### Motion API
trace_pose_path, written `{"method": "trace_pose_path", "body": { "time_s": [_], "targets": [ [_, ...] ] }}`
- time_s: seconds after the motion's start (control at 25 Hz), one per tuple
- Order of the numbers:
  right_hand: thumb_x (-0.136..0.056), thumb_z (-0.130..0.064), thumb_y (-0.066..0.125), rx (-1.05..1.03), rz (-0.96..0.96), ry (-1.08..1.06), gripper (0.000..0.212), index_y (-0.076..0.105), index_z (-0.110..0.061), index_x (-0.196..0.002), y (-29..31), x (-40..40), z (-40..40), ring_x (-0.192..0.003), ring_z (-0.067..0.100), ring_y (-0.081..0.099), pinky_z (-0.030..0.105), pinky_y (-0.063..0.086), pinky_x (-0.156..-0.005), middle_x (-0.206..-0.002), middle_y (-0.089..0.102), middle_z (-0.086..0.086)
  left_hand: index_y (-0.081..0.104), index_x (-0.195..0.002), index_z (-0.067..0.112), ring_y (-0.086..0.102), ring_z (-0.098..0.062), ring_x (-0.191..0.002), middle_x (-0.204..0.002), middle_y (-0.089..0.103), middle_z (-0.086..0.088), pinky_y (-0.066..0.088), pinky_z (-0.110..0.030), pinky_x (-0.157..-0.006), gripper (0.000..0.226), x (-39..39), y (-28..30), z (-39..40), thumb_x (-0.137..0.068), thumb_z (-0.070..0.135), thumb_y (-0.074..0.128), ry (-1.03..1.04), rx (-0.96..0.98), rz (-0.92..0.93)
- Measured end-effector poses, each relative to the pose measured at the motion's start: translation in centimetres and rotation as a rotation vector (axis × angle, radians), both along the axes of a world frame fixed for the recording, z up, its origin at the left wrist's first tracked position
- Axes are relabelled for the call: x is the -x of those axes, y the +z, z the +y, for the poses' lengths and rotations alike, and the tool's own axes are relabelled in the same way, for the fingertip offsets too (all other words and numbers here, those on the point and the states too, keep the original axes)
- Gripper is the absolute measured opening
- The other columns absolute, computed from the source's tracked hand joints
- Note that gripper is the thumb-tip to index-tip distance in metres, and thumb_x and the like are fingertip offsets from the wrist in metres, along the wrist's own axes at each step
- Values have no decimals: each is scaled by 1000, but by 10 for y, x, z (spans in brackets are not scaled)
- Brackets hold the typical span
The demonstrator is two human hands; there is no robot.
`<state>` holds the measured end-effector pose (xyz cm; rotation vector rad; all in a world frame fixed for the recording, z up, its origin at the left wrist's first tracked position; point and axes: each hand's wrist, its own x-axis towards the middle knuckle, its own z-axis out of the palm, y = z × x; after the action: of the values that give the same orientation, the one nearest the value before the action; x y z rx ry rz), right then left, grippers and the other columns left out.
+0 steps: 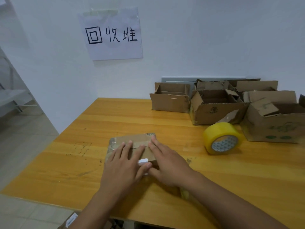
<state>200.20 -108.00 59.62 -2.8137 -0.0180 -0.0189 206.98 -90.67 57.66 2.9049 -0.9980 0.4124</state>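
Note:
A flattened brown cardboard box (132, 140), with old tape on it, lies on the wooden table (115, 116) near the front middle. My left hand (125, 164) presses flat on its left part with straight, spread fingers. My right hand (166, 161) lies flat on its right part, fingers straight and pointing away from me. A small white object (143, 161) shows between my two hands, by my left thumb; what it is cannot be made out. Both hands cover the near half of the cardboard.
A yellow roll of packing tape (222, 138) lies on its side to the right. Several open, worn cardboard boxes (216, 109) stand along the back right by the wall. A paper sign (112, 35) hangs on the wall. The table's left edge drops to a tiled floor.

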Motion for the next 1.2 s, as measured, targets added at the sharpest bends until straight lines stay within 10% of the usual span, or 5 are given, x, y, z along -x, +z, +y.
{"method": "trace_pose_path", "body": {
  "time_s": [0.16,0.44,1.2],
  "targets": [
    [-94,-43,51,-11,-25,16,75,9,-32,-156,43,6,-53,-150,15,-2,45,12,-122,-164,5,-9,63,-131,27,59,-32,-122,-132,62,-11,52,-45,-91,73,1,5,-2,-92,72,22,0,-31,0],
    [-91,-71,38,462,184,-413,68,43,-29,-144,55,22,-154,-132,29,40,46,32,-111,-143,46,6,63,-130,29,60,-31,-121,-131,63,-10,53,-44,-89,74,2,12,-26,-94,73,15,-26,-24,47],
    [-81,-57,60,114,-179,-482,39,62,-20,-95,71,18,-144,-78,13,51,36,48,-72,-81,55,-8,20,-151,47,20,-19,-148,-160,26,4,19,-38,-117,73,1,7,-68,-88,60,-12,-101,103,92]
  ]
}}
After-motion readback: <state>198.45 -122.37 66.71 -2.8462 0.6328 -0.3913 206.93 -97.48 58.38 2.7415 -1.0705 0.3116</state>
